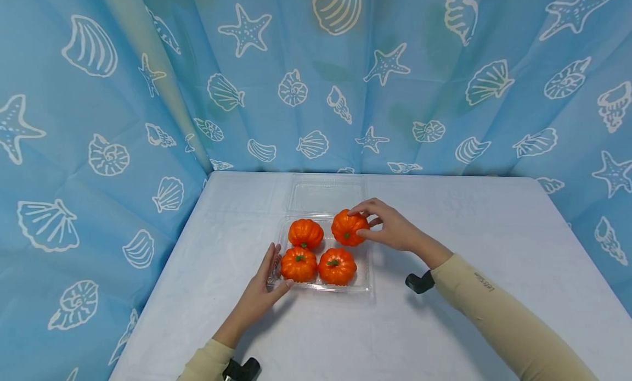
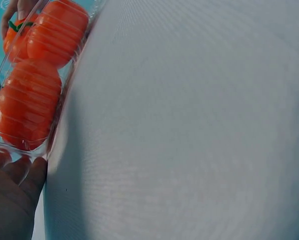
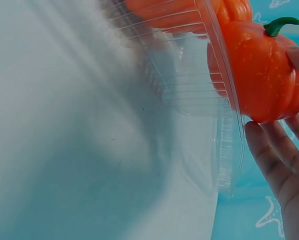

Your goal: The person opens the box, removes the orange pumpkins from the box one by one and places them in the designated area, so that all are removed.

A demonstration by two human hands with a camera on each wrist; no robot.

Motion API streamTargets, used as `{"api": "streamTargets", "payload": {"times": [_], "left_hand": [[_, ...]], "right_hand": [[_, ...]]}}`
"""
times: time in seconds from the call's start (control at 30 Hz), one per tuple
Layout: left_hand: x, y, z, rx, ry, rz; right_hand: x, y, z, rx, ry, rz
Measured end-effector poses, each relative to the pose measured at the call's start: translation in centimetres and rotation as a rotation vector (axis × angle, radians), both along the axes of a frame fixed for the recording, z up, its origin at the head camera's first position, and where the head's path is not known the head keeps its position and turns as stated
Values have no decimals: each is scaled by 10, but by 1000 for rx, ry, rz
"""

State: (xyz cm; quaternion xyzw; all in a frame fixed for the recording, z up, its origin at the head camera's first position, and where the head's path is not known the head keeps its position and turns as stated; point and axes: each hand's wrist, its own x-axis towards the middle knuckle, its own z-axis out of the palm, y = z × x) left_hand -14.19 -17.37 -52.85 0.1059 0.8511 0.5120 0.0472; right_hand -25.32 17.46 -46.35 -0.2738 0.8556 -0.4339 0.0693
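Observation:
A clear plastic clamshell box point(image 1: 362, 279) stands on the table. Three small orange pumpkins with green stems sit in it: a back left pumpkin point(image 1: 306, 233), a front left pumpkin point(image 1: 298, 264) and a front right pumpkin point(image 1: 338, 266). My right hand point(image 1: 390, 227) grips a fourth of the same kind, a pumpkin point(image 1: 347, 228) at the back right, between thumb and fingers. In the right wrist view that pumpkin point(image 3: 262, 75) is at the box's rim, partly above it. My left hand point(image 1: 259, 290) touches the box's front left corner, fingers and thumb extended.
The box's clear lid point(image 1: 326, 194) lies folded back behind it. A white cloth covers the table point(image 1: 469, 222). Blue curtains point(image 1: 291, 123) with white shells and starfish hang behind and at the sides. A black wrist device point(image 1: 419, 283) is near my right sleeve.

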Motion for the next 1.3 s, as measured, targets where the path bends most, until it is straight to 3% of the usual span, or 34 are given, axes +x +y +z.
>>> {"api": "streamTargets", "payload": {"times": [0.73, 0.97, 1.3], "left_hand": [[0, 0, -1, 6, -7, 0], [0, 0, -1, 5, -5, 2], [0, 1, 0, 6, 4, 4]], "right_hand": [[4, 17, -2, -100, -122, -89], [5, 27, 0, -154, -171, -150], [3, 44, -3, -186, -173, -194]]}}
